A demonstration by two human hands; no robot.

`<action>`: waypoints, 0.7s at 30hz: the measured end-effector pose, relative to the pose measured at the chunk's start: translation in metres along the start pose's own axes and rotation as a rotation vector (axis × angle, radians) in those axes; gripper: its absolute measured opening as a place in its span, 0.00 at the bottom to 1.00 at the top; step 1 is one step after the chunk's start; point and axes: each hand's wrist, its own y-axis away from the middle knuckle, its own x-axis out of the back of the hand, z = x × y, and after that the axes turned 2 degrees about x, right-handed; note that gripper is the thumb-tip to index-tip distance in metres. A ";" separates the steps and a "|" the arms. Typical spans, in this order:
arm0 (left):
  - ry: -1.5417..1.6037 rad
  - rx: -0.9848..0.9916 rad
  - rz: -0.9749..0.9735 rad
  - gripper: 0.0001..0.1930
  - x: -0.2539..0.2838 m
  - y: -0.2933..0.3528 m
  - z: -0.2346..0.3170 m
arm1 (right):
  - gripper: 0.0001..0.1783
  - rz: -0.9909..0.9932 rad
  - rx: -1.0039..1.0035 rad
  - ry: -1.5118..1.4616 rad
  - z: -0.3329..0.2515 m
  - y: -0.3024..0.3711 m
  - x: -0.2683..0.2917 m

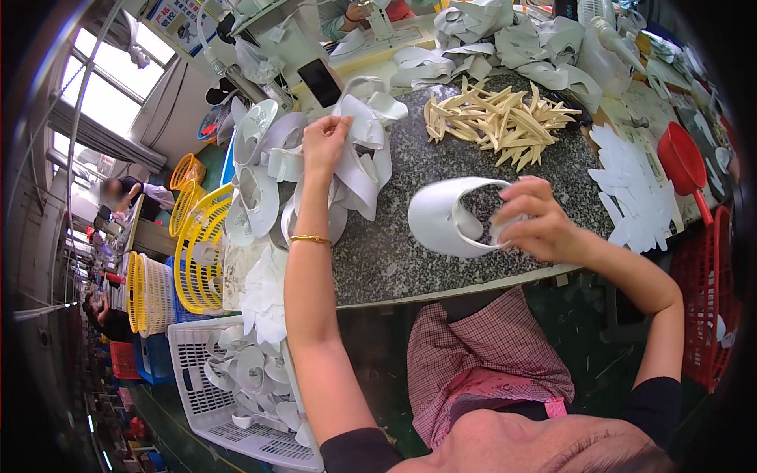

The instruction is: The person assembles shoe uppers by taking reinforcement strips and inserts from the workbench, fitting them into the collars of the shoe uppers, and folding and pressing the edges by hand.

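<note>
A white shoe upper [436, 217], closed into a loop with an open top, is just above the speckled dark worktop [378, 264]. My right hand [538, 221] is closed on its heel end at the right, fingers slightly blurred. Further left, my left hand [326, 143] reaches to a heap of white shoe uppers [256, 197]. Its thumb and fingers pinch the edge of one white upper [359, 126] on top of the heap. The exact grip there is partly hidden by the hand itself.
Cream curved strips [505, 118] lie piled at the far side. Flat white pieces [631, 189] and a red scoop [683, 160] are at the right. A black phone [320, 83] leans behind the heap. A white basket [201, 394] of uppers stands lower left. Another person's hand [356, 12] is across the table.
</note>
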 end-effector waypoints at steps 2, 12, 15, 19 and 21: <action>-0.007 0.027 -0.021 0.17 0.000 0.006 0.004 | 0.03 -0.166 -0.034 -0.185 0.016 -0.008 0.011; 0.065 -0.074 -0.079 0.15 -0.018 0.030 0.029 | 0.19 -0.326 -0.149 -0.418 0.073 -0.080 0.019; 0.066 -0.023 -0.087 0.15 -0.018 0.031 0.033 | 0.18 -0.197 -0.164 -0.274 0.079 -0.113 -0.008; 0.111 -0.022 -0.097 0.16 -0.017 0.031 0.032 | 0.16 0.000 -0.097 -0.177 0.079 -0.142 -0.058; 0.183 0.032 -0.116 0.16 -0.016 0.031 0.031 | 0.19 0.017 -0.029 0.021 0.078 -0.148 -0.076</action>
